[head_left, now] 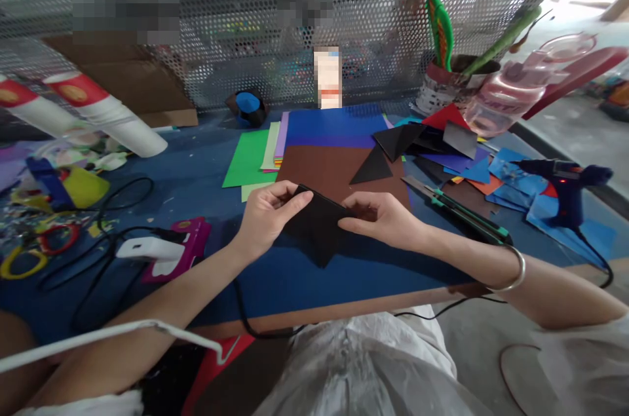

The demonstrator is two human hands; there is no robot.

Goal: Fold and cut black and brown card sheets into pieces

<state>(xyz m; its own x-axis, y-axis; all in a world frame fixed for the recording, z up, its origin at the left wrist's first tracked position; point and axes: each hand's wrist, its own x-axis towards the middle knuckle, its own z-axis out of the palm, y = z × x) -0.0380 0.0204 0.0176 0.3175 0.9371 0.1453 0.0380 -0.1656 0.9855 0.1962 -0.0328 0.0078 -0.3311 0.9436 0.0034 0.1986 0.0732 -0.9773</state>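
Observation:
A folded piece of black paper [317, 229] is held up above the blue table, one corner pointing down toward me. My left hand [268, 216] pinches its upper left edge, thumb in front and fingers curled behind. At the upper right corner, my right hand [383, 219] grips the same paper between thumb and fingers. Just beyond the hands lies a stack of coloured paper [319, 164] with a brown sheet on top at the near part. Loose black paper triangles [374, 167] rest on its right side.
A box cutter [462, 209] and a glue gun [565, 190] lie to the right, near blue paper scraps [521, 180]. Leftward are scissors [42, 249], a purple power strip [184, 249] with cables, and white paper rolls [108, 114]. A pink bottle [506, 98] stands at the back right.

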